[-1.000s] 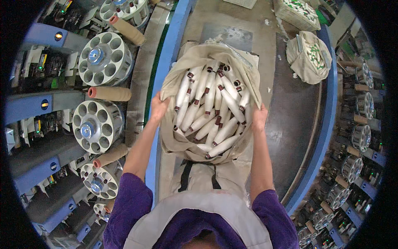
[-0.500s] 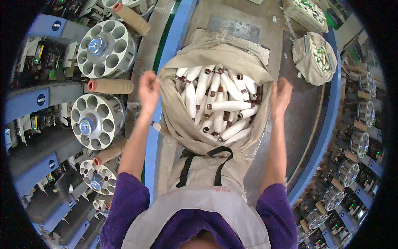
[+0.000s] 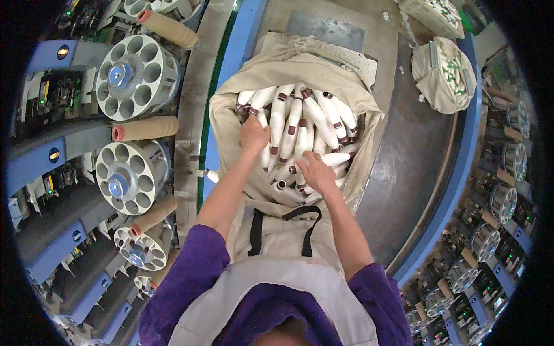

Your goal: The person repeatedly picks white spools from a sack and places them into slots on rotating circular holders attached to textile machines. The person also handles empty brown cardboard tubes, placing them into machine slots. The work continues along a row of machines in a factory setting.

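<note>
A beige cloth sack stands open in front of me, heaped with white yarn bobbins that have dark brown ends. Inside its left part, my left hand is closed at the brown end of a bobbin, its fingertips partly hidden among the others. My right hand reaches over the near right of the heap. Its fingers curl on a white bobbin lying crosswise, and the hand covers that bobbin's middle.
Machine rows flank the aisle, with round bobbin holders and brown yarn cones at left. Blue rails border the aisle. Another sack and a crate with bobbins stand far right. One bobbin sticks out beside my sack.
Both hands have moved inward from outside the sack's rim onto the bobbins. The crosswise bobbin has shifted toward me under my right hand. The view has shifted slightly.
</note>
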Available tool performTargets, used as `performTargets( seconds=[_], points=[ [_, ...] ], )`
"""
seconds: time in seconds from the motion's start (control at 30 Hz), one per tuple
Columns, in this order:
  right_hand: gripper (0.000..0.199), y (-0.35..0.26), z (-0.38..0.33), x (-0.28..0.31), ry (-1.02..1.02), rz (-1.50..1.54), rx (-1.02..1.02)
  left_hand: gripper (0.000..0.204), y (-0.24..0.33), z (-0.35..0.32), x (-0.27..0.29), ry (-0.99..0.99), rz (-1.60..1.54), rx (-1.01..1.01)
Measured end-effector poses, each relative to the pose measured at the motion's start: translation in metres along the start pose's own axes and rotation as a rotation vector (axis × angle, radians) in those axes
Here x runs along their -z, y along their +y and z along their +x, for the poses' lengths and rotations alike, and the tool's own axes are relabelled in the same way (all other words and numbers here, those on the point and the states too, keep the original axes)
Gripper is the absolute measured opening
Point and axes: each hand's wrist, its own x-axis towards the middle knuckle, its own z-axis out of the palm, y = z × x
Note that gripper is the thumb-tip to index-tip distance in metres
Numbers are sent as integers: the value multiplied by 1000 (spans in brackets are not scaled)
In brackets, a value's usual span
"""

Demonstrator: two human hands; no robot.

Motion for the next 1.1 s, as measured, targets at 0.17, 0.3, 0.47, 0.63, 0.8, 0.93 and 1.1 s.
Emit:
performTargets(
  seconds=[0.17, 0.3, 0.47, 0.63, 0.8, 0.93, 1.1],
  points=[
    [25, 20, -60, 27, 96, 333, 134, 32, -12, -15, 25, -165, -611, -55],
    [48, 36, -104, 67, 320, 905, 254, 11, 3, -28, 78, -122, -1137, -70],
    [68, 28, -51, 35, -9, 1299, -123, 14, 38, -17, 101, 9, -21, -617],
    [67, -11, 28, -52, 351, 280, 39, 14, 30, 33, 63, -143, 733, -1221],
    [63, -9, 35, -36, 342, 654, 74, 13, 34, 54, 55, -211, 494, -1383],
    [48, 28, 9, 52, -274, 1715, 105, 19, 74, 21, 88, -634, -204, -872],
    [49, 9, 15, 128, -687, 1666, 467, 32, 88, -29, 145, -789, -1140, -247]
  ],
)
